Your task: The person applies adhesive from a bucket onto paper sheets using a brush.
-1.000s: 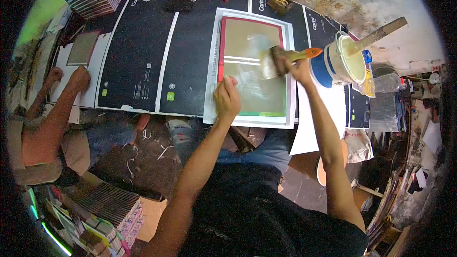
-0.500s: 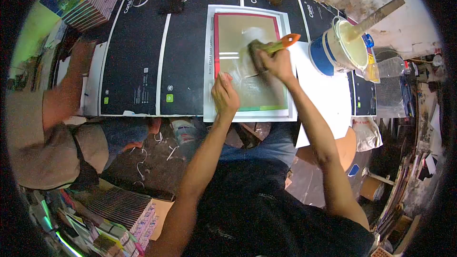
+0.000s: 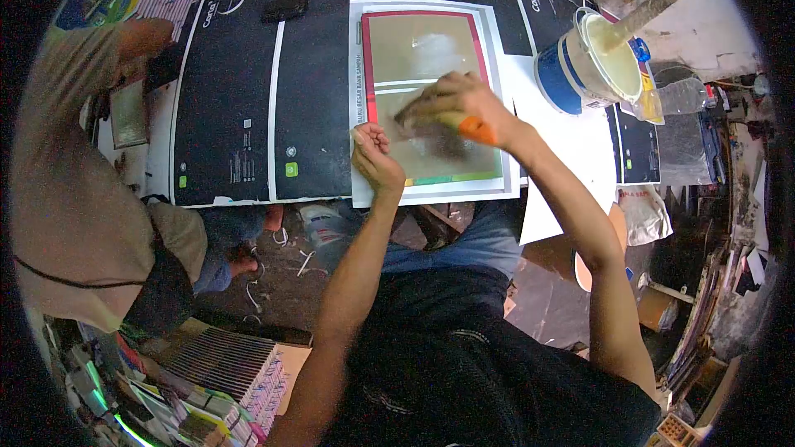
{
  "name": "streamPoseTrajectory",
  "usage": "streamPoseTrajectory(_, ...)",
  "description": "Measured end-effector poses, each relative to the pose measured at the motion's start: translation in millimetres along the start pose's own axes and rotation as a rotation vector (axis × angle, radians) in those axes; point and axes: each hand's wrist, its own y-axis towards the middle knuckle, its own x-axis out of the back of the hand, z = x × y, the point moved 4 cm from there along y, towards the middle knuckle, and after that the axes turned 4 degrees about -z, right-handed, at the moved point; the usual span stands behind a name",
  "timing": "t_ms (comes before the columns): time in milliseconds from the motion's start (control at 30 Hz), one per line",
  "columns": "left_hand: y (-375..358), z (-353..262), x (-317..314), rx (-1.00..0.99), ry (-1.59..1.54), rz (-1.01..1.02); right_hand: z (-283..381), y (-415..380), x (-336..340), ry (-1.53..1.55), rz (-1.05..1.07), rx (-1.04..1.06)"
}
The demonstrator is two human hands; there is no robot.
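Note:
My right hand is wrapped round a wide paintbrush with an orange-tipped handle, its bristles blurred over the lower half of a greyish-brown board. Wet, shiny streaks show on this board. Red strips border its top and sides, and a green one runs along the bottom. It lies on a larger white printed sheet. My left hand rests at the left edge of the board, its fingers curled in with nothing visible in them.
A white and blue bucket of pale paste with a wooden stick stands at the right on white paper. Black boards cover the table. A co-worker sits at the left. Stacked books lie lower left.
My right hand has turned the brush so its handle points down and right, and the bristles have moved left and down. My left hand's fingers have curled in. The co-worker has leaned closer.

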Motion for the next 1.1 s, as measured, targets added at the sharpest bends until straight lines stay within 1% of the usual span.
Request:
streamPoseTrajectory(67,-1,0,0,0.006,0.032,-0.001,14,-11,-10,-0.084,0.132,-0.04)
streamPoseTrajectory(100,-2,0,-1,0.007,0.037,-0.011,22,-21,-7,-0.073,0.245,-0.057)
streamPoseTrajectory(167,-2,-2,-2,0.006,0.045,-0.031,38,-43,10,-0.041,0.347,-0.061)
streamPoseTrajectory(267,-1,2,-1,0.036,0.111,-0.016,54,-81,31,-0.083,0.479,-0.098)
streamPoseTrajectory(300,0,3,-2,0.034,0.107,-0.006,57,-94,35,-0.123,0.44,-0.085)
streamPoseTrajectory(400,-1,2,-2,0.012,0.108,0.013,63,-110,58,-0.122,0.597,-0.119)
streamPoseTrajectory(467,-1,-3,-4,-0.034,0.114,0.016,63,-110,78,-0.102,0.678,-0.244)
streamPoseTrajectory(533,-2,-1,-4,-0.002,0.104,-0.006,60,-105,99,-0.109,0.449,-0.308)
streamPoseTrajectory(567,-3,-1,-7,0.012,0.095,-0.012,53,-107,100,-0.115,0.24,-0.258)
streamPoseTrajectory(600,-3,0,-8,0.014,0.117,0.01,56,-97,107,-0.162,0.129,-0.237)
streamPoseTrajectory(667,-2,2,-6,0.012,0.162,0.049,48,-99,98,0.036,-0.241,-0.42)
streamPoseTrajectory(700,-3,3,-8,0.002,0.137,0.039,41,-114,77,0.282,-0.397,-0.758)
streamPoseTrajectory(733,-2,4,-9,-0.017,0.179,0.048,35,-122,58,0.34,-0.527,-0.859)
streamPoseTrajectory(800,-1,4,-7,-0.053,0.27,0.062,30,-134,30,0.377,-0.575,-1.029)
streamPoseTrajectory(867,-2,2,-6,-0.086,0.309,0.072,25,-166,11,0.218,-0.61,-1.055)
streamPoseTrajectory(900,-1,1,-7,-0.103,0.323,0.076,31,-185,18,0.192,-0.598,-1.206)
streamPoseTrajectory(933,1,2,-9,-0.101,0.325,0.069,34,-211,18,0.144,-0.653,-1.23)
streamPoseTrajectory(967,0,4,-9,-0.094,0.331,0.064,41,-231,23,0.14,-0.802,-1.217)
streamPoseTrajectory(1000,-2,5,-8,-0.084,0.341,0.068,53,-245,40,0.162,-0.844,-1.296)
streamPoseTrajectory(1033,-3,3,-10,-0.096,0.338,0.065,51,-300,34,0.106,-0.895,-1.416)
streamPoseTrajectory(1067,-3,1,-11,-0.108,0.335,0.065,66,-293,49,0.353,-1.12,-1.382)
streamPoseTrajectory(1100,-4,-1,-13,-0.123,0.331,0.065,73,-299,54,0.522,-1.265,-1.373)
